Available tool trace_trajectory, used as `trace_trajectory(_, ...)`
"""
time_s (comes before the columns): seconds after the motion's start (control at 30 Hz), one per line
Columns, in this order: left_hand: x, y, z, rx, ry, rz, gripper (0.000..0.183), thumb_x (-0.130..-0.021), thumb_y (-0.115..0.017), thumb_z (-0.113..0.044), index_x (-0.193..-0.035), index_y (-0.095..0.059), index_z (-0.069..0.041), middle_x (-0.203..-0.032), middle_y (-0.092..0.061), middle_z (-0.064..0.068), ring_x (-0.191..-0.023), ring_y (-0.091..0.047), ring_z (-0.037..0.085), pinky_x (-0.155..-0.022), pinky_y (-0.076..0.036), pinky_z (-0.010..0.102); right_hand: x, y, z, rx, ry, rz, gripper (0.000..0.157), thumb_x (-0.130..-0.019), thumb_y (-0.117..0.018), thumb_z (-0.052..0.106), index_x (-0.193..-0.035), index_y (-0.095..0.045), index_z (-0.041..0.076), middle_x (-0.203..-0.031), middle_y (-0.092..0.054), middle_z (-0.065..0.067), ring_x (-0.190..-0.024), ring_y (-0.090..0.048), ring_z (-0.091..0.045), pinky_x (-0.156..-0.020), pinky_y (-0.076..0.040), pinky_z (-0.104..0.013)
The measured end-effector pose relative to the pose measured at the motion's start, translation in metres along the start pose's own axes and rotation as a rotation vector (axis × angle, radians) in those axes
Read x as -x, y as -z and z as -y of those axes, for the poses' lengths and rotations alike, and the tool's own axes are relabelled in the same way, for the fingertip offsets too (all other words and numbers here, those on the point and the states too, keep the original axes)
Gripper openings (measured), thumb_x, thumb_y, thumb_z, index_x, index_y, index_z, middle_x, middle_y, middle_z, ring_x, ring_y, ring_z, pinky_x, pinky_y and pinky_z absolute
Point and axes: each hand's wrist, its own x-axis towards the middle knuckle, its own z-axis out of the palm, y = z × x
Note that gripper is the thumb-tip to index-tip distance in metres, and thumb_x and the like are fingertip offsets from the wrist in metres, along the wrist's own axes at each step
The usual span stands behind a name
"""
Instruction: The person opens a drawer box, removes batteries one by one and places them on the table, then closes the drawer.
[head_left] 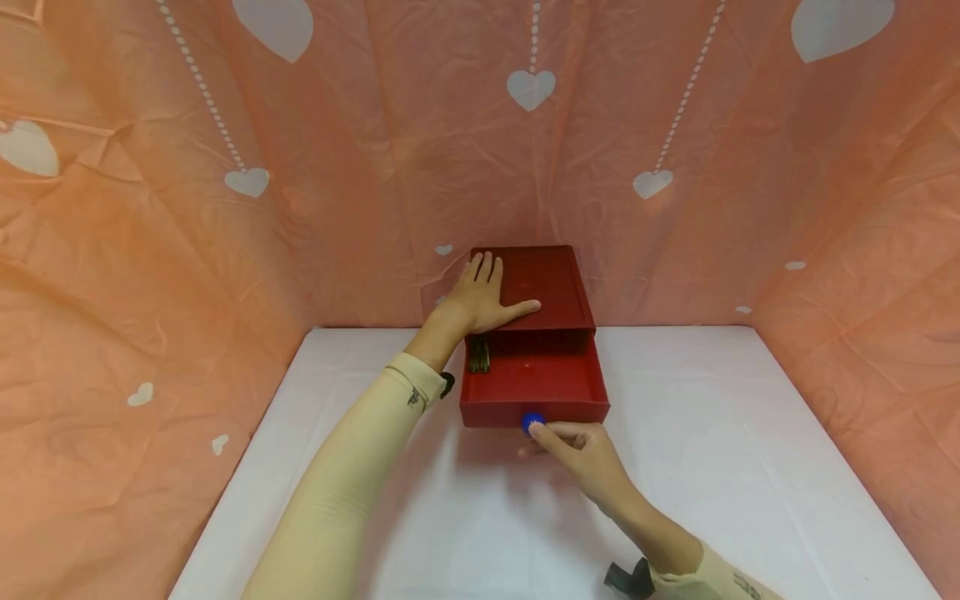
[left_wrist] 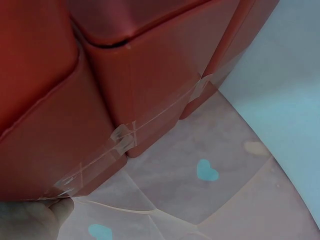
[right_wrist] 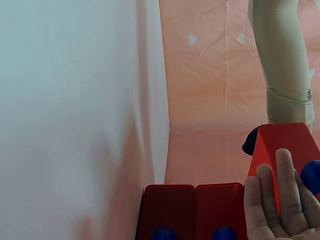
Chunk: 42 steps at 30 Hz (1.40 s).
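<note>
A red drawer cabinet (head_left: 540,287) stands against the back curtain, its top drawer (head_left: 536,414) pulled well out. My left hand (head_left: 483,300) rests on the cabinet top with fingers straight and thumb spread. In the left wrist view, part of that hand (left_wrist: 30,220) shows beside the cabinet's taped side. At the drawer front, my right hand (head_left: 588,458) pinches the round blue drawer knob (head_left: 531,422) between thumb and fingers. In the right wrist view the right hand's fingers (right_wrist: 287,200) reach past the knob (right_wrist: 312,176). Some thin dark green and gold items (head_left: 478,354) lie at the drawer's left side.
Two closed drawers (right_wrist: 167,205) with blue knobs sit below the open one. The cabinet stands on a white table (head_left: 690,433). Peach curtains (head_left: 420,150) with white hearts rise behind and at both sides.
</note>
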Motion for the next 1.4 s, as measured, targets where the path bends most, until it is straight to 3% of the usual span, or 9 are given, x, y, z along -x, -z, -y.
trace_trajectory(0.37,-0.002,0.000,0.000,-0.033,-0.003,0.011,0.116,-0.099,-0.039,-0.084,-0.172,-0.003,-0.001,-0.180,0.003,0.019,-0.167,0.008,0.030,-0.135,0.003,0.041,0.011,-0.001,-0.001,-0.025,0.001,0.021,0.026,-0.107,-0.069,0.019,-0.110,-0.083,-0.003,-0.096,-0.082,-0.014,-0.101,-0.080,-0.025,-0.097,-0.058,-0.025)
trace_trajectory(0.6,-0.002,-0.001,-0.001,-0.031,-0.007,0.015,0.115,-0.099,-0.039,-0.083,-0.172,-0.003,-0.001,-0.180,0.003,0.020,-0.167,0.008,0.030,-0.135,0.002,0.042,0.018,-0.001,-0.004,-0.023,-0.015,0.041,0.024,-0.107,-0.069,0.020,-0.112,-0.083,0.001,-0.097,-0.083,-0.011,-0.101,-0.080,-0.022,-0.098,-0.057,-0.024)
trace_trajectory(1.0,-0.001,0.001,-0.001,-0.015,0.002,0.004,0.115,-0.099,-0.040,-0.083,-0.172,-0.003,-0.002,-0.180,0.004,0.019,-0.167,0.008,0.031,-0.135,0.001,0.043,0.028,-0.001,-0.005,-0.015,0.042,0.076,0.026,-0.108,-0.066,0.015,-0.113,-0.082,-0.004,-0.097,-0.083,-0.011,-0.101,-0.080,-0.020,-0.098,-0.058,-0.026)
trace_trajectory(1.2,-0.001,0.002,-0.001,-0.009,0.000,0.009,0.115,-0.099,-0.040,-0.083,-0.172,-0.003,-0.002,-0.180,0.004,0.019,-0.167,0.009,0.031,-0.135,0.003,0.042,0.031,-0.002,-0.005,-0.002,0.059,0.077,0.022,-0.108,-0.066,0.015,-0.107,-0.085,0.004,-0.096,-0.083,-0.011,-0.100,-0.080,-0.020,-0.096,-0.059,-0.027)
trace_trajectory(1.4,-0.001,0.002,-0.001,-0.008,0.000,0.011,0.116,-0.099,-0.041,-0.083,-0.172,-0.003,-0.002,-0.180,0.004,0.019,-0.167,0.009,0.031,-0.135,0.003,0.042,0.034,-0.002,-0.004,0.005,0.068,0.075,0.022,-0.108,-0.066,0.014,-0.108,-0.085,0.003,-0.095,-0.083,-0.012,-0.099,-0.080,-0.019,-0.096,-0.059,-0.026)
